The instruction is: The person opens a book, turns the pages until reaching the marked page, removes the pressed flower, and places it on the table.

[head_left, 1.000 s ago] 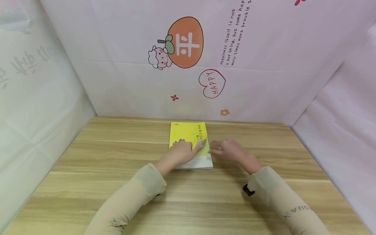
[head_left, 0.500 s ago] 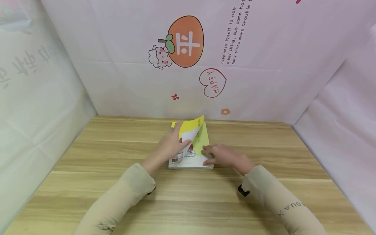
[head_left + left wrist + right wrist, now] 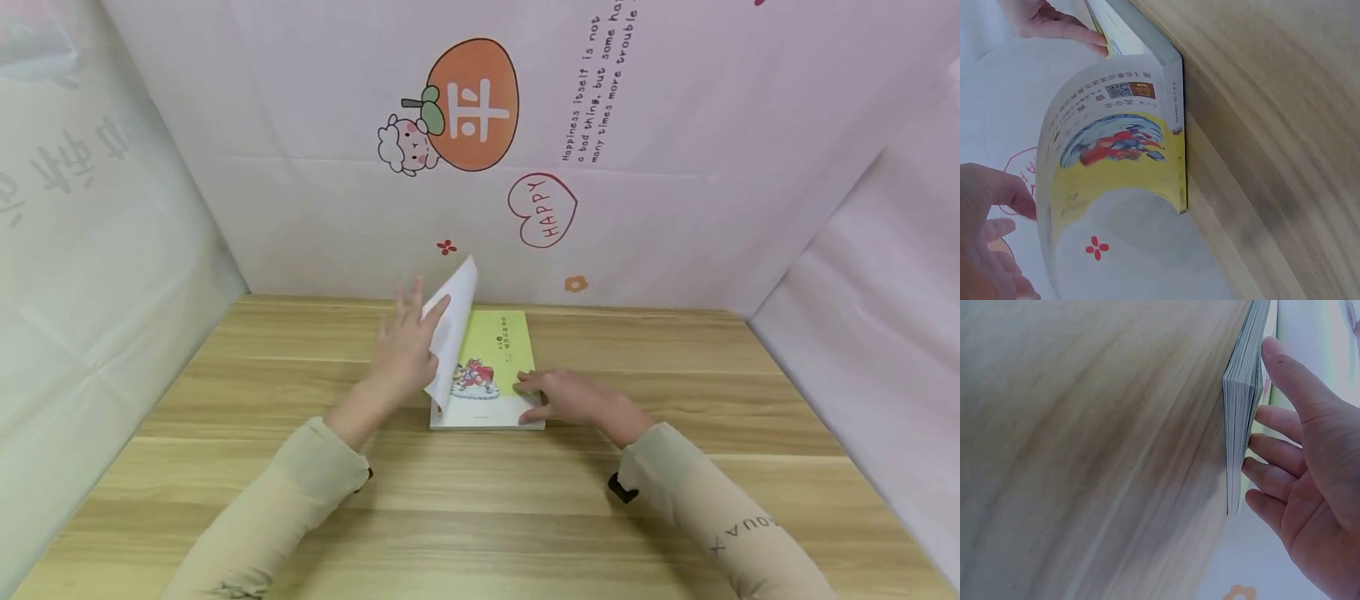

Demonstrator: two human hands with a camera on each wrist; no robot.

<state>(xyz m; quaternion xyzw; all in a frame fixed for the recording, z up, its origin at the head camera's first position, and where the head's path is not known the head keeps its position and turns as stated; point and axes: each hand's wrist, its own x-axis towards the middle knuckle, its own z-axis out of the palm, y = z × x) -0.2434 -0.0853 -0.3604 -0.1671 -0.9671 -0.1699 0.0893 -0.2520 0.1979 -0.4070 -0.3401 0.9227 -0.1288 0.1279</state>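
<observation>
A paperback book [image 3: 487, 411] lies on the table with its front cover [image 3: 452, 325] lifted and curving up on the left. Below the cover shows a pale green and white first page [image 3: 495, 333] with a colourful drawing. My left hand [image 3: 402, 346], fingers spread and fairly straight, touches the white inner side of the cover. In the left wrist view the cover's yellow outer face [image 3: 1116, 175] bends over beside that hand. My right hand [image 3: 573, 397] rests on the page's right edge, fingers relaxed; in the right wrist view its thumb [image 3: 1285, 369] lies along the page block.
The wood-grain table [image 3: 480, 517] runs under both arms. A white printed cloth [image 3: 337, 225] hangs right behind the book at the table's back edge, with more cloth at both sides. Black bands [image 3: 622, 487] show under the sleeves.
My left hand has moved left, swinging the cover from nearly flat to upright and baring the page. My right hand has come in from beside the book onto its right edge.
</observation>
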